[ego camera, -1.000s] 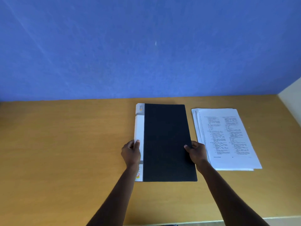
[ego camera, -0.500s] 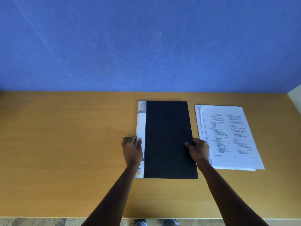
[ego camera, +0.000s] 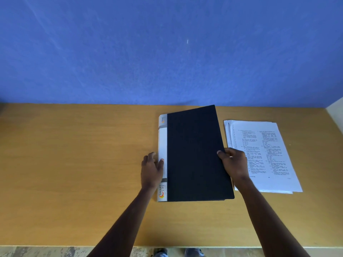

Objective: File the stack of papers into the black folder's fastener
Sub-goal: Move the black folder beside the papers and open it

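A black folder [ego camera: 194, 154] with a white spine strip lies on the wooden table [ego camera: 74, 164], spine to the left. Its front cover is lifted a little along the right edge. My right hand [ego camera: 233, 162] pinches that right edge of the cover, thumb on top. My left hand [ego camera: 151, 169] rests flat beside the white spine, thumb touching it and fingers spread. A stack of printed white papers [ego camera: 267, 156] lies on the table just right of the folder, partly under my right hand. The fastener inside the folder is hidden.
A blue wall rises behind the table's far edge. A pale wall corner [ego camera: 336, 112] shows at the far right. The table's front edge runs along the bottom, with floor and shoes [ego camera: 178, 252] below it.
My right hand has gripped the cover's right edge and raised it slightly; before, the cover lay flat. My left hand's fingers have spread out beside the spine.
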The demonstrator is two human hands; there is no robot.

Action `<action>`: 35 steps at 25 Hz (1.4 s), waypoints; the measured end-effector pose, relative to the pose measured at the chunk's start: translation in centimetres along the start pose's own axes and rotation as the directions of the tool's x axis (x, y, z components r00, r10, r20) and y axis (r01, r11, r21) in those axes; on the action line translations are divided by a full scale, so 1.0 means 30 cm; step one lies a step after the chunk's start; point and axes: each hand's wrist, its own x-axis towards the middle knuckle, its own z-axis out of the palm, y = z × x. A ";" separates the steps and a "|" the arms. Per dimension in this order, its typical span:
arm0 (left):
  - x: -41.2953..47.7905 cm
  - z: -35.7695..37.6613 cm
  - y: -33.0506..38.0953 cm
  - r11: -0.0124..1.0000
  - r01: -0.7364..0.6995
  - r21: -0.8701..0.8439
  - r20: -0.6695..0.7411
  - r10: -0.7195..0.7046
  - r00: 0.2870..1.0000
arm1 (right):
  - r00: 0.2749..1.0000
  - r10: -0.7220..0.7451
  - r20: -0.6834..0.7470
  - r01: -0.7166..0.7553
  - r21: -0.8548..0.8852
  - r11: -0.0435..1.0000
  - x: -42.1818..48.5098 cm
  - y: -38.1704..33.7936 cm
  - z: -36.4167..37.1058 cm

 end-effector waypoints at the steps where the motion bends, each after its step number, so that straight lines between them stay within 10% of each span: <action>1: -0.004 -0.010 -0.010 1.000 -0.015 -0.003 0.006 0.015 1.000 | 1.000 -0.013 0.012 0.013 0.034 0.999 -0.016 -0.022 -0.006; 19: 0.039 -0.463 0.031 0.891 -0.134 -0.433 -0.096 0.102 0.990 | 0.830 -0.404 0.384 0.283 0.335 0.899 -0.346 -0.397 0.255; 23: 0.062 -0.555 -0.049 0.806 0.014 -0.592 -0.018 -0.031 0.999 | 0.758 -0.373 0.536 0.315 0.201 0.928 -0.350 -0.354 0.359; 29: 0.132 -0.676 -0.190 0.656 0.302 -0.692 0.222 -0.204 0.953 | 0.904 -0.318 0.284 0.390 -0.247 0.887 -0.280 -0.137 0.398; 35: 0.236 -0.711 -0.300 0.740 0.396 -0.544 0.202 -0.343 0.917 | 0.942 -0.227 0.245 0.332 -0.600 0.728 -0.254 0.156 0.327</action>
